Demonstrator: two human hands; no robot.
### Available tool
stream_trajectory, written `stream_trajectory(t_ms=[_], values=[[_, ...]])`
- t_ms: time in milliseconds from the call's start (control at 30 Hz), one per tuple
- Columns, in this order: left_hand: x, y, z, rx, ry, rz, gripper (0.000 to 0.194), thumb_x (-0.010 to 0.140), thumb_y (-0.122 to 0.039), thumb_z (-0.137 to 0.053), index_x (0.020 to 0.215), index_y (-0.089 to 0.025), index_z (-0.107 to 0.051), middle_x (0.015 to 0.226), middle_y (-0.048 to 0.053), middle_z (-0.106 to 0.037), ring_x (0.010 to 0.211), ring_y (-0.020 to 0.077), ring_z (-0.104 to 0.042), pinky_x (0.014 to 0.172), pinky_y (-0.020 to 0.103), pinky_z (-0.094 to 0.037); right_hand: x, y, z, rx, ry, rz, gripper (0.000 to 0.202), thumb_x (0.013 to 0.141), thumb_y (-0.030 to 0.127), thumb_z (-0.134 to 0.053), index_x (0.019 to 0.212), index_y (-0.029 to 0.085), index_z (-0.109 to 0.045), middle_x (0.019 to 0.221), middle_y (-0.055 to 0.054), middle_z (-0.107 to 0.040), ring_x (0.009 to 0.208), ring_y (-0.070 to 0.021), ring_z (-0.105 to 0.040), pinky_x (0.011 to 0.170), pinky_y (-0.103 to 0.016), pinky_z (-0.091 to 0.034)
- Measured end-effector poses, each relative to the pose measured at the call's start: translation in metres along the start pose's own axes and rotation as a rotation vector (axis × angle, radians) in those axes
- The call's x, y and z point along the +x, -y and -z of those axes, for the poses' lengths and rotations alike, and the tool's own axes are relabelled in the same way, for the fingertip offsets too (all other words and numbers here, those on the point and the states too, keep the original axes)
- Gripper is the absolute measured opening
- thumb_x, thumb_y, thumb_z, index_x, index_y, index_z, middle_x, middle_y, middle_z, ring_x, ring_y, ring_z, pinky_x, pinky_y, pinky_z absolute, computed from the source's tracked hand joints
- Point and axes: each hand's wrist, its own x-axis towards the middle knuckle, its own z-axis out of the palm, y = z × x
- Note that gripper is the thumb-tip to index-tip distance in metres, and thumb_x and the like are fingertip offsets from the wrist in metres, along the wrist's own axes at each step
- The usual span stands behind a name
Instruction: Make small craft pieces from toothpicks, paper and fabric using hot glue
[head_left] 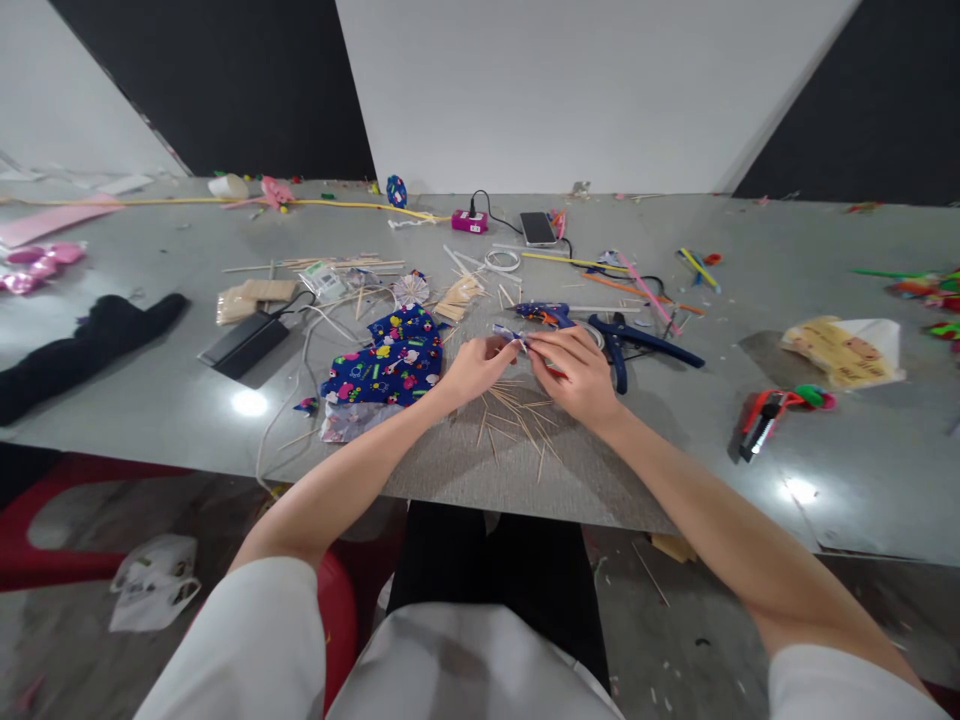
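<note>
My left hand [478, 368] and my right hand [576, 372] meet above the middle of the table, fingers pinched together. Between them is a small piece of folded patterned fabric [508, 332], light with dark blue; its lower part is hidden by the fingers. Just beyond my right hand lies a blue glue gun [544, 313]. Dark blue-handled pliers [660, 345] rest to the right of that hand. Under and in front of the hands, several thin wooden sticks [517, 412] are scattered. Navy printed fabric [386, 368] lies left of my left hand.
A black box-shaped adapter [245, 345] and a white cable [306, 350] sit at left. Behind are a phone [538, 229] and a purple socket block [469, 221]. A box cutter [761, 430] and a paper bag [844, 350] lie right. The table's front edge is near my body.
</note>
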Motion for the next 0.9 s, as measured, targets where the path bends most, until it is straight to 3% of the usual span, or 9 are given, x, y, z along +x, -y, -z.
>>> stream_trajectory(t_ms=[300,500,900], values=[[0.001,0.0022,-0.001,0.058,-0.008,0.007,0.044,0.1,-0.05,-0.047,0.078,-0.017,-0.068,0.056,-0.002,-0.049,0.06,0.0131,-0.048,0.061,0.027,-0.034,0.0028,0.004,0.0052,-0.045,-0.035,-0.006,0.039,0.096,0.027,-0.073,0.134,0.03,-0.067,0.124,-0.006,-0.079,0.11,-0.0282,-0.073,0.102,-0.051,-0.058],[-0.0006,0.0005,-0.0023,0.123,-0.009,-0.038,0.041,0.103,-0.044,-0.044,0.082,-0.016,-0.067,0.063,-0.001,-0.055,0.065,0.0133,-0.052,0.064,0.025,-0.036,0.0031,0.0077,0.0059,-0.098,0.001,-0.013,0.038,0.096,0.032,-0.075,0.133,0.03,-0.067,0.124,-0.007,-0.079,0.11,-0.0292,-0.073,0.102,-0.051,-0.056],[-0.0074,-0.0001,-0.0102,0.067,0.025,-0.08,0.03,0.103,-0.034,-0.047,0.086,-0.016,-0.065,0.06,-0.003,-0.054,0.059,0.0118,-0.05,0.063,0.024,-0.037,0.0018,0.0028,0.0029,-0.106,-0.028,-0.052,0.031,0.098,0.027,-0.072,0.128,0.03,-0.069,0.118,-0.005,-0.079,0.11,-0.0285,-0.071,0.101,-0.049,-0.056]])
